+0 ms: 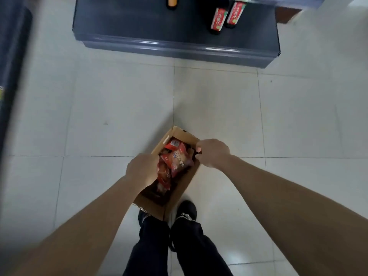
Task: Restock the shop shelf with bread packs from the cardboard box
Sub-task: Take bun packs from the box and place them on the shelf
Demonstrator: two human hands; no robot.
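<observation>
A brown cardboard box (180,134) hangs in front of me above the tiled floor, held from both sides. Inside lie several red bread packs (176,158) with printed labels. My left hand (142,169) grips the box's left wall, fingers curled over its edge. My right hand (213,153) grips the right wall near the far corner, thumb on the rim. The dark grey shop shelf (179,48) stands ahead at floor level, a good way beyond the box.
Two dark bottles with red labels (219,19) stand on the shelf's right part, and an orange-topped item (172,2) sits at its back. Another dark shelf unit (12,56) runs along the left edge. My legs and black shoes (187,211) are below the box.
</observation>
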